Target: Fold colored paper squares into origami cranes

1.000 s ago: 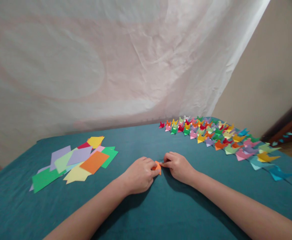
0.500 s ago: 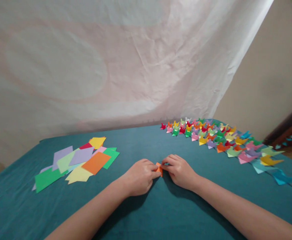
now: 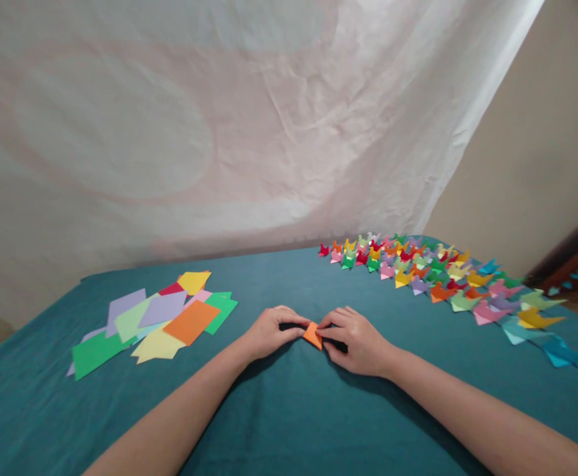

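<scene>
A small folded orange paper (image 3: 312, 334) lies on the teal tablecloth (image 3: 289, 410) between my two hands. My left hand (image 3: 269, 330) rests knuckles-up on the cloth, and its fingertips pinch the paper's left edge. My right hand (image 3: 355, 338) pinches the paper's right side with thumb and forefinger. Both forearms reach in from the bottom of the view.
A loose pile of flat coloured paper sheets (image 3: 154, 317) lies on the left of the table. Rows of several small folded paper birds (image 3: 437, 277) in many colours line the right side up to the back edge. A creased white sheet (image 3: 219, 132) hangs behind the table.
My left hand has flattened and slid a little back and left, and the orange paper now lies lower and flatter on the cloth. My right hand has stayed in place.
</scene>
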Action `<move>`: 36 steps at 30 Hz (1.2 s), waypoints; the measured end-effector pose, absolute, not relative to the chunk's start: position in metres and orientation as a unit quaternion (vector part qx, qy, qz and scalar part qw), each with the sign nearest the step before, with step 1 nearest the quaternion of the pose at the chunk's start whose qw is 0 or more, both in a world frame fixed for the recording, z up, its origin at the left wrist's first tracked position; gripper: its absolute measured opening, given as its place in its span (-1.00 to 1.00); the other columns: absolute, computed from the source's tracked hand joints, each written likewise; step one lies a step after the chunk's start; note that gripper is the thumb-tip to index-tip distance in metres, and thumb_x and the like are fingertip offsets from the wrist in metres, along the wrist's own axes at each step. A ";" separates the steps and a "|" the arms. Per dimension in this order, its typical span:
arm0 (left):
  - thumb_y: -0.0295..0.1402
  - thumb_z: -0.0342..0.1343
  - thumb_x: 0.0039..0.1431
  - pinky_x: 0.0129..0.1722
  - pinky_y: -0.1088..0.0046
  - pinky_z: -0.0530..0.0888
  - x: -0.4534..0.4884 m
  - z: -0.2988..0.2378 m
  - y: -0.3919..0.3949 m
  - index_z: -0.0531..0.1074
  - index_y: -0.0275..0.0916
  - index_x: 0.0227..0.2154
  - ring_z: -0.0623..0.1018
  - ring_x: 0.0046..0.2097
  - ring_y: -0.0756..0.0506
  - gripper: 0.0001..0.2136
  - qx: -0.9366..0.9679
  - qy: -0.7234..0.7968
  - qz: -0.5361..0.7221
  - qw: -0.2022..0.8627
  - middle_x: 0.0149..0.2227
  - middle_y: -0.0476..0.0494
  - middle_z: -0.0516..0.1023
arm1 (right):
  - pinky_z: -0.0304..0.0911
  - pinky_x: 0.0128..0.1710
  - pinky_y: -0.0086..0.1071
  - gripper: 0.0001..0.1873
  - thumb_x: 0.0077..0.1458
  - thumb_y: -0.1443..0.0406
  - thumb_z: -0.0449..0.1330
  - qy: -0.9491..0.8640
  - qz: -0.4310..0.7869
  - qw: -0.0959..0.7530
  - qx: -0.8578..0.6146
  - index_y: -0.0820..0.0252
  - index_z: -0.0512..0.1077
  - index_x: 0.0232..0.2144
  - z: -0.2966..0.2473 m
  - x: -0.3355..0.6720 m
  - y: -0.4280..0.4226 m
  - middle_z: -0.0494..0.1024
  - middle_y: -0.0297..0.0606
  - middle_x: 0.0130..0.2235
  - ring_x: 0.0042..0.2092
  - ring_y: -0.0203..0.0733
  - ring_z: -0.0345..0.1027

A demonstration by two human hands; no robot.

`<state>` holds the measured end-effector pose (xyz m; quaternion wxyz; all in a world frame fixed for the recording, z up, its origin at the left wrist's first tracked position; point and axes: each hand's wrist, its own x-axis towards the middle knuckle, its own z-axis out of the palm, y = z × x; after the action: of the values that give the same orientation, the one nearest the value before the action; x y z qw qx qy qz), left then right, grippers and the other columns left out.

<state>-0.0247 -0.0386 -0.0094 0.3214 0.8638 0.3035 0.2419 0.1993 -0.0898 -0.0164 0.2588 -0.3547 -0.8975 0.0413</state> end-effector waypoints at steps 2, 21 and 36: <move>-0.37 0.14 0.10 -0.11 0.42 0.39 -0.024 -0.009 -0.039 0.52 -0.18 -0.18 0.49 -0.19 -0.04 -0.79 0.862 0.305 0.241 0.325 -0.25 -0.09 0.57 | 0.13 -0.20 -0.27 -0.73 -0.01 0.42 0.13 -0.896 0.043 0.261 -0.356 0.14 0.48 -0.22 -0.017 0.200 -0.089 0.48 -0.23 -0.24 -0.23 -0.18 0.28; -0.39 0.11 0.13 -0.10 0.46 0.35 -0.023 -0.009 -0.040 0.52 -0.11 -0.18 0.49 -0.19 -0.05 -0.79 0.864 0.305 0.236 0.323 -0.23 -0.05 0.58 | 0.16 -0.17 -0.28 -0.68 -0.03 0.37 0.16 -0.884 0.076 0.278 -0.367 0.10 0.46 -0.15 -0.017 0.200 -0.087 0.47 -0.24 -0.21 -0.20 -0.17 0.29; -0.42 0.07 0.14 -0.10 0.48 0.36 -0.024 -0.007 -0.044 0.52 -0.15 -0.17 0.49 -0.16 -0.04 -0.78 0.859 0.314 0.243 0.324 -0.22 -0.06 0.57 | 0.19 -0.22 -0.36 -0.86 0.07 0.34 0.15 -0.810 0.126 0.328 -0.469 0.08 0.53 -0.35 -0.030 0.184 -0.077 0.50 -0.31 -0.33 -0.27 -0.23 0.33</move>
<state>-0.0238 -0.0440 -0.0065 0.3235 0.8590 0.3137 0.2431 0.1844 -0.0769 -0.0305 0.3278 -0.4695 -0.8102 0.1255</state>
